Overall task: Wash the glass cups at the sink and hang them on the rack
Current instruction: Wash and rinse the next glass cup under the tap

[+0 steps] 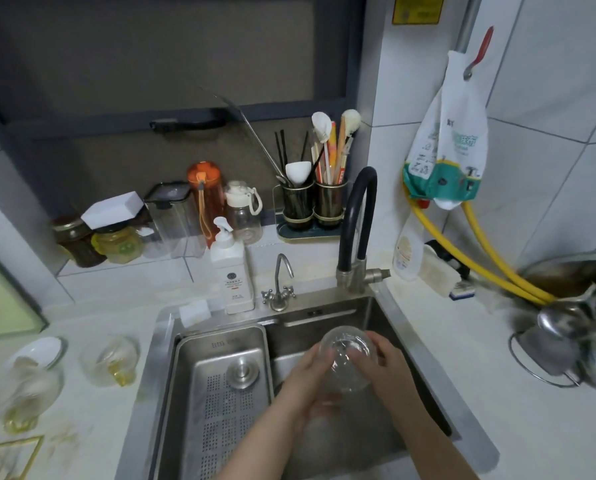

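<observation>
I hold a clear glass cup [347, 355] over the steel sink [376, 313], its mouth turned up toward the camera. My left hand [305, 379] grips it from the left and below. My right hand [386, 358] curls round its right side. On the counter to the left stand two more glass cups with yellow handles: one [111, 358] near the sink, another [30, 396] by the left edge, blurred. A gold wire rack [9, 452] shows at the bottom left corner.
A perforated drain tray [220, 393] fills the sink's left half. The black faucet [357, 220] and a small tap [281, 282] stand behind the sink, beside a soap pump bottle [232, 271]. Jars, bottles and utensil holders line the ledge. Pots and a ladle sit on the right.
</observation>
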Available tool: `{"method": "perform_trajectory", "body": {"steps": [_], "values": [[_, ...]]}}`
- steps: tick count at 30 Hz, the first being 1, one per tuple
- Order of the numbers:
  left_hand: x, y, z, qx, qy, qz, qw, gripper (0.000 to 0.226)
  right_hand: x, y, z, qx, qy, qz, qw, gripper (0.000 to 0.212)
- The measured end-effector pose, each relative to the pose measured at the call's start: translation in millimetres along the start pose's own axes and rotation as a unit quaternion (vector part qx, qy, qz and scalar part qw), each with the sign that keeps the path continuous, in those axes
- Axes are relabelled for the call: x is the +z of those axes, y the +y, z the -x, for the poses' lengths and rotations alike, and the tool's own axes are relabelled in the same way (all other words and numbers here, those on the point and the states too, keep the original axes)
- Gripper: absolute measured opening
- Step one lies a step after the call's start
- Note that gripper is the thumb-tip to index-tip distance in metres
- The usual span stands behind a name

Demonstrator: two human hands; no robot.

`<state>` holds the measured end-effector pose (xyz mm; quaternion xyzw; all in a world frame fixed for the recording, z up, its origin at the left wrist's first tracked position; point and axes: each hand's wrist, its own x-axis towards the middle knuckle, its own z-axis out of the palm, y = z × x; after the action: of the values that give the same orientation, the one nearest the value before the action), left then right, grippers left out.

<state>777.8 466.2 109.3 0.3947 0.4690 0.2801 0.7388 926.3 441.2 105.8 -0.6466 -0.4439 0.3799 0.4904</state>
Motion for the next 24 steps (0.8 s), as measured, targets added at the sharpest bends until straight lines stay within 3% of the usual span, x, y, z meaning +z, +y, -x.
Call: {"method": "perform_trajectory", "body": {"steps": [2, 5, 11, 17, 24], "values": [[8.1, 2.5, 3.2, 0.008, 0.005, -0.001, 1.000, 0.019, -5.7, -3.8, -0.3, -0.004, -0.004, -0.004, 1.000, 0.020], [18.2, 1.5, 6.5, 0.013, 0.016, -0.009, 1.000, 0.019, -14.0, -2.3, -0.9, -0.002, 0.002, -0.001, 1.000, 0.027], [27.0, -14.4, 16.4, 0.016, 0.062, -0.065, 0.996, 0.050, -28.8, -5.1, 8.3, -0.045, -0.036, 0.016, 0.998, 0.030], [12.4, -24.9, 31.5, 0.120, 0.184, -0.184, 0.958, 0.058, -18.0, -5.1, 18.1, -0.082, -0.073, -0.020, 0.994, 0.046], [-31.6, -23.1, 82.0, 0.183, 0.298, -0.146, 0.925, 0.047, 38.3, -15.5, 36.6, -0.077, -0.193, -0.072, 0.976, 0.047]]}}
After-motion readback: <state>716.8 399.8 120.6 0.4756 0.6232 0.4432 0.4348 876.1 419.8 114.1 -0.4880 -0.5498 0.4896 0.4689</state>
